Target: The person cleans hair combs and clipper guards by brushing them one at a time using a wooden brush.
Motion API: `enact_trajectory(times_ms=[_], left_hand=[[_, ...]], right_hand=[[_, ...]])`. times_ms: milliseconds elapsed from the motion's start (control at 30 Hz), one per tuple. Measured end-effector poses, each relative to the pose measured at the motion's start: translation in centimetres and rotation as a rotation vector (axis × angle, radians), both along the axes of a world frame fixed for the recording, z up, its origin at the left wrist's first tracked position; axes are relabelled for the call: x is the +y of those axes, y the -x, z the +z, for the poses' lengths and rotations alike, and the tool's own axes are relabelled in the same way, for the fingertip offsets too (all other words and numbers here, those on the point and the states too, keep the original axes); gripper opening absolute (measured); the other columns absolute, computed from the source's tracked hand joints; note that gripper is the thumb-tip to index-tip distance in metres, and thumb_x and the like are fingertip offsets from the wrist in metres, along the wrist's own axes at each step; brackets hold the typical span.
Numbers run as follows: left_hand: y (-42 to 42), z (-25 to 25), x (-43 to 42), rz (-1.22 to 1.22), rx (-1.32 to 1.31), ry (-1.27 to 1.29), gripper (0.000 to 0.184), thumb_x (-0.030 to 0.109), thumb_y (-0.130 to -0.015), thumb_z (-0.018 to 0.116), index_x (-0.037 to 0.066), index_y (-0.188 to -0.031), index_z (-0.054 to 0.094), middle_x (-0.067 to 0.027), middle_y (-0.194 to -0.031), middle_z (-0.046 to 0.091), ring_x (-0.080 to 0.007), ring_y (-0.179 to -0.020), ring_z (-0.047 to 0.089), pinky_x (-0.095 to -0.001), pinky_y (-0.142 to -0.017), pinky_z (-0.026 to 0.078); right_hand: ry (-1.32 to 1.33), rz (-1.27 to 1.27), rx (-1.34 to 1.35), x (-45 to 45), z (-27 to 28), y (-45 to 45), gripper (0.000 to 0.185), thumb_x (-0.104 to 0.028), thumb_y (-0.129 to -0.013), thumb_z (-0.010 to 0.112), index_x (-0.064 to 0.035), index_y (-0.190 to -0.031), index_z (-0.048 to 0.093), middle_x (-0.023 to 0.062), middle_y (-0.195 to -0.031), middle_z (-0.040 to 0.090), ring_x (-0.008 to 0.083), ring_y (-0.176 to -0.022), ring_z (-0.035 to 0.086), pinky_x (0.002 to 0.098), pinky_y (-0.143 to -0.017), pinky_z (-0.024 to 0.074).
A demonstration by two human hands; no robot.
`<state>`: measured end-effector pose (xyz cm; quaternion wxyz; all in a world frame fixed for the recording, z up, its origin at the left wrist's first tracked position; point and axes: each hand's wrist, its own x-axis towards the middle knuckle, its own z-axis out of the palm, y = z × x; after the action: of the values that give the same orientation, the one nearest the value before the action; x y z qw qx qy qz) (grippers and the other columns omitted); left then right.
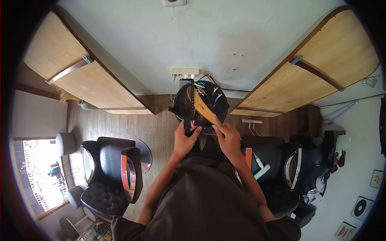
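Observation:
My left hand (184,141) is closed around the handle of a black comb (192,96), whose teeth point left near its upper end. In my right hand (229,140) the fingers are closed on the lower end of a yellow curved tool (204,107) with dark lettering; its exact kind is unclear. The two tools lie close together over a round black tray (224,107). Several hair clips (217,97) and other small items rest in the tray, partly hidden by the tools.
A white power strip (185,72) with plugs and cords is on the wall behind the tray. Black salon chairs stand left (108,168) and right (269,160), the right one holding a white hair dryer (262,170). Wood-backed panels (96,84) lean on both sides.

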<state>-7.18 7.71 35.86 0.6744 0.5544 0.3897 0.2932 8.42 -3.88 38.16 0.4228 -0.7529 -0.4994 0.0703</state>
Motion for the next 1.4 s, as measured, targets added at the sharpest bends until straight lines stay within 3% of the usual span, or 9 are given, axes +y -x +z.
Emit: enact_trajectory(times_ms=[167, 367, 467, 533, 667, 733, 1067, 1267, 1400], left_hand=[[-0.5, 0.1, -1.5, -0.027, 0.015, -0.014, 0.023, 0.004, -0.093, 0.08, 0.002, -0.108, 0.063, 0.0017, -0.089, 0.069, -0.0035, -0.089, 0.063, -0.0234, -0.081, 0.052], [0.3, 0.4, -0.1, 0.052, -0.049, 0.14, 0.024, 0.002, -0.095, 0.077, 0.009, -0.097, 0.054, 0.0039, -0.077, 0.061, -0.0026, -0.06, 0.056, -0.0223, -0.052, 0.044], [0.5, 0.5, 0.8, 0.143, -0.107, 0.187, 0.029, 0.002, -0.096, 0.075, 0.012, -0.094, 0.049, 0.0057, -0.072, 0.056, -0.002, -0.051, 0.049, -0.0227, -0.043, 0.036], [0.6, 0.2, 0.8, 0.099, -0.087, 0.109, 0.029, 0.0, -0.097, 0.073, 0.013, -0.097, 0.047, 0.0063, -0.069, 0.051, -0.0018, -0.047, 0.046, -0.0233, -0.039, 0.031], [0.3, -0.1, -0.1, 0.057, -0.063, 0.062, 0.03, -0.001, -0.097, 0.073, 0.013, -0.097, 0.047, 0.0054, -0.07, 0.052, -0.0024, -0.048, 0.047, -0.0234, -0.04, 0.032], [0.2, -0.2, -0.5, 0.061, -0.051, 0.068, 0.028, 0.002, -0.095, 0.077, 0.011, -0.095, 0.05, 0.0076, -0.072, 0.052, -0.0014, -0.055, 0.05, -0.022, -0.048, 0.038], [0.7, 0.2, -0.8, 0.048, -0.065, 0.126, 0.03, 0.002, -0.096, 0.076, 0.013, -0.093, 0.048, 0.0074, -0.07, 0.052, -0.0012, -0.052, 0.049, -0.0222, -0.045, 0.036], [1.0, 1.1, -0.2, 0.136, -0.051, 0.147, 0.03, 0.001, -0.096, 0.075, 0.013, -0.092, 0.048, 0.0074, -0.068, 0.051, -0.001, -0.052, 0.049, -0.022, -0.044, 0.035], [1.2, 0.7, -0.8, 0.096, -0.053, 0.113, 0.03, 0.001, -0.096, 0.075, 0.013, -0.091, 0.048, 0.0074, -0.068, 0.052, -0.0009, -0.052, 0.049, -0.0219, -0.044, 0.035]], right_hand=[[-0.034, -0.018, 0.005, 1.7, 0.0, -0.5, 0.05, -0.008, -0.096, 0.075, -0.0189, -0.145, 0.066, 0.011, -0.074, 0.061, 0.0235, -0.061, 0.056, 0.0357, -0.061, 0.0483], [-0.031, -0.049, 0.009, 0.3, 1.6, -1.4, 0.051, -0.007, -0.096, 0.075, -0.0192, -0.145, 0.066, 0.011, -0.071, 0.054, 0.0221, -0.058, 0.05, 0.0346, -0.059, 0.0451], [0.01, -0.008, -0.01, -1.3, 0.6, -1.4, 0.052, -0.011, -0.097, 0.074, -0.0219, -0.147, 0.065, 0.0113, -0.076, 0.061, 0.0256, -0.064, 0.061, 0.0397, -0.061, 0.0496], [0.011, -0.021, -0.021, -1.7, 0.3, -1.1, 0.052, -0.006, -0.097, 0.075, -0.0199, -0.146, 0.066, 0.0097, -0.067, 0.047, 0.0198, -0.058, 0.046, 0.0336, -0.058, 0.0437], [-0.008, -0.048, -0.001, -0.7, 0.1, -1.3, 0.051, -0.007, -0.097, 0.075, -0.0207, -0.145, 0.066, 0.01, -0.068, 0.048, 0.0202, -0.058, 0.046, 0.0334, -0.058, 0.0437], [-0.02, -0.054, -0.019, -0.2, -0.5, -1.8, 0.051, -0.007, -0.097, 0.074, -0.0211, -0.145, 0.066, 0.0107, -0.068, 0.048, 0.0205, -0.057, 0.047, 0.0335, -0.057, 0.0437], [-0.041, -0.116, -0.002, 0.6, -0.9, -2.7, 0.05, -0.007, -0.098, 0.073, -0.0194, -0.146, 0.065, 0.0111, -0.07, 0.052, 0.0207, -0.058, 0.048, 0.0333, -0.058, 0.0445], [-0.026, 0.029, 0.014, -1.7, -0.6, -0.9, 0.051, -0.006, -0.097, 0.074, -0.0185, -0.146, 0.065, 0.0108, -0.07, 0.052, 0.0204, -0.058, 0.048, 0.0328, -0.058, 0.0444], [0.04, -0.035, -0.005, -1.3, -0.9, -1.3, 0.053, -0.01, -0.098, 0.074, -0.0232, -0.149, 0.063, 0.0122, -0.073, 0.056, 0.0264, -0.06, 0.055, 0.0391, -0.06, 0.0475]])
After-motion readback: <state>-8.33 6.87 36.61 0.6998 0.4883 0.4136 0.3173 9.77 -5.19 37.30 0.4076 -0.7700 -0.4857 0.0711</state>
